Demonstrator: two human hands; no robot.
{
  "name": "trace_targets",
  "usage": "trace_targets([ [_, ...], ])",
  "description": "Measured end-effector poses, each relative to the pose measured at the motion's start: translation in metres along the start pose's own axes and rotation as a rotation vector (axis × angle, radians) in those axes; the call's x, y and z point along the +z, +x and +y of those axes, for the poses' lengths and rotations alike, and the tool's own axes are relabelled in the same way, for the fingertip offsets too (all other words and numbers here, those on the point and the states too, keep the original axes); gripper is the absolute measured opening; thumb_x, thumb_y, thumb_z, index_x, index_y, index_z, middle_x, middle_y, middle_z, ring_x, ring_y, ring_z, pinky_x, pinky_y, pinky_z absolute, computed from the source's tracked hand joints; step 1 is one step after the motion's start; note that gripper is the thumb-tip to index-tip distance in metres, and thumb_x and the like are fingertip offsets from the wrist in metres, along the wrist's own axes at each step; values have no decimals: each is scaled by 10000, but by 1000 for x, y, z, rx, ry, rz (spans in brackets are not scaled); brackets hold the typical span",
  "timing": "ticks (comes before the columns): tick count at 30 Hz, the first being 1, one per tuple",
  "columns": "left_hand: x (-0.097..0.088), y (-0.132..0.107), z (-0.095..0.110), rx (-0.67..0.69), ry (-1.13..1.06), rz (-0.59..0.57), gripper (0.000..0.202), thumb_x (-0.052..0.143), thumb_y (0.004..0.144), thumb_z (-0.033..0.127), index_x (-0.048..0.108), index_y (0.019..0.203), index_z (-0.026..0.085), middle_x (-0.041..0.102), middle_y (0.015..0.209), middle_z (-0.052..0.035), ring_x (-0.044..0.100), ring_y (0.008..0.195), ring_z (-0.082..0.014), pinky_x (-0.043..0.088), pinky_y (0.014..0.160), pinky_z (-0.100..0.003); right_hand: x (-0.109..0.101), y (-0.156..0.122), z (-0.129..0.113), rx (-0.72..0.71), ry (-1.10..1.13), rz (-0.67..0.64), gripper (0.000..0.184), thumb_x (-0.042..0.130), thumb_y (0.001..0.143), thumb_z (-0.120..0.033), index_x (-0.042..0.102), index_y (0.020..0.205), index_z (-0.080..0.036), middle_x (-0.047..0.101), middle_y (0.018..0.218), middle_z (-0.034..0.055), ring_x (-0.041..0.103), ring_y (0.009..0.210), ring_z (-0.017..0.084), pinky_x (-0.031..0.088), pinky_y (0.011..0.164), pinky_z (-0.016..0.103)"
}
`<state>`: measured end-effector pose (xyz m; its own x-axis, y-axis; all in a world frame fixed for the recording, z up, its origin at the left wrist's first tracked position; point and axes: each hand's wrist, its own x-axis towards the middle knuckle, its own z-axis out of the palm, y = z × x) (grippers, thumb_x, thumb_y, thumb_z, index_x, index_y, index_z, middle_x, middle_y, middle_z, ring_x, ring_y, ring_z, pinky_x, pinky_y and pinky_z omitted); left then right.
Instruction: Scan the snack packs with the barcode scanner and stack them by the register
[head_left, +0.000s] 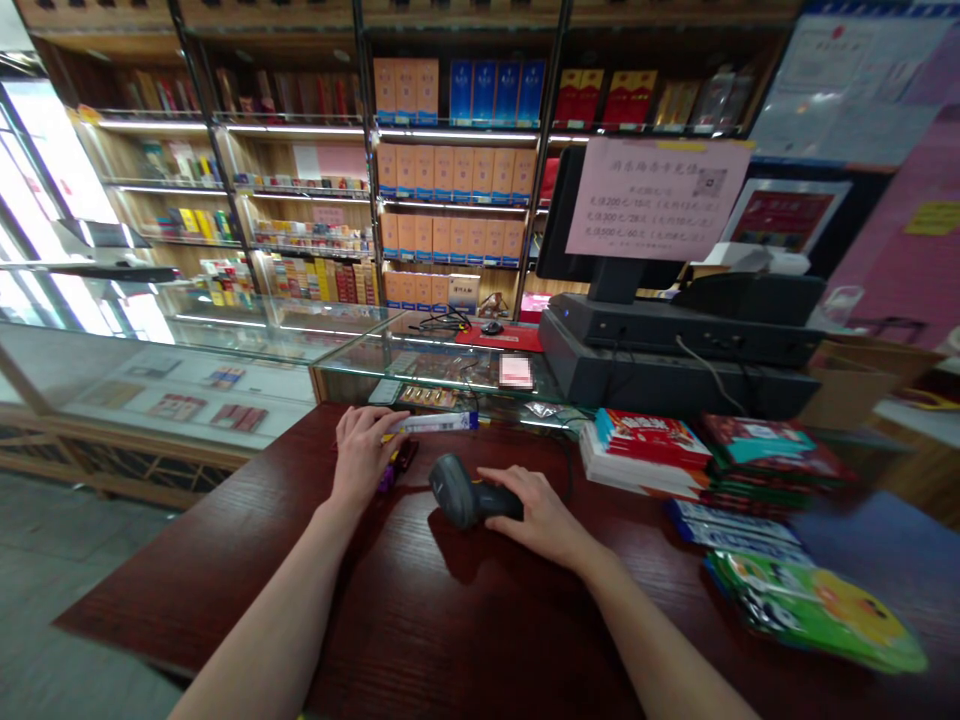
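Note:
My left hand [364,450] rests on the dark red wooden counter [420,620], fingers curled over a long white and blue packet [439,423] with a small purple item [397,465] beside it. My right hand [536,515] grips the handle of a grey barcode scanner [457,490], which lies low on the counter with its head pointing left toward the left hand.
A black cash register with a monitor and pink paper notice [652,195] stands at the back right. Stacks of colourful snack packets [675,450] and a green bag [817,605] lie to the right. Glass display cases [225,350] stretch left; shelves of boxed goods [450,190] fill the wall.

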<state>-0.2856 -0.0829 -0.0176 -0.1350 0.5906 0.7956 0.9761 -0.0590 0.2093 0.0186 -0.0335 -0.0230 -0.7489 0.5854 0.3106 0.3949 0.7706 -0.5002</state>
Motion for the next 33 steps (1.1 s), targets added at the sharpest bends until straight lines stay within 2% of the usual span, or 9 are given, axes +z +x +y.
trace_targets([
  [12,-2,1,6,22,-17,-33,265,647,901,330,711,1156,294,694,1058,-47,581,1076,-261,313,1141,-529,10,1,-5,-60,-61,-77,552,742,845,-314,550,1362,-284,652,1251,61,580,1158,249,362,1029,407],
  [19,2,-1,6,56,-26,-21,265,662,897,351,711,1149,289,686,1066,-53,577,1084,-266,327,1130,-529,7,1,-6,-71,-21,-52,551,767,827,-380,579,1332,-266,673,1255,69,588,1171,264,352,1056,438],
  [22,2,-1,7,84,-34,-19,265,664,901,350,704,1156,291,684,1062,-48,583,1069,-258,326,1131,-532,6,2,-3,-24,91,40,495,714,868,-432,594,1320,-268,692,1212,68,604,1149,260,385,1038,433],
  [24,0,0,10,116,-54,-11,263,659,907,338,699,1162,290,683,1057,-45,591,1051,-249,326,1133,-533,7,4,2,62,205,162,379,606,937,-448,622,1269,-266,712,1141,61,635,1088,243,427,997,413],
  [26,-1,2,14,159,-80,-6,258,653,913,324,695,1166,290,685,1054,-41,600,1034,-237,326,1137,-530,9,8,7,166,343,294,351,517,970,-485,637,1205,-252,724,1083,63,663,1021,234,465,949,397],
  [29,-3,3,21,225,-115,-6,253,650,917,306,695,1166,292,691,1038,-35,604,1026,-227,324,1147,-531,9,12,14,279,550,432,457,507,935,-590,616,1186,-224,741,1022,79,690,933,239,503,891,394],
  [33,-4,3,31,292,-150,-15,242,646,922,295,697,1158,296,692,1026,-29,597,1038,-219,314,1162,-540,3,15,12,338,718,447,592,553,874,-676,609,1225,-204,759,908,75,703,852,240,512,858,392],
])
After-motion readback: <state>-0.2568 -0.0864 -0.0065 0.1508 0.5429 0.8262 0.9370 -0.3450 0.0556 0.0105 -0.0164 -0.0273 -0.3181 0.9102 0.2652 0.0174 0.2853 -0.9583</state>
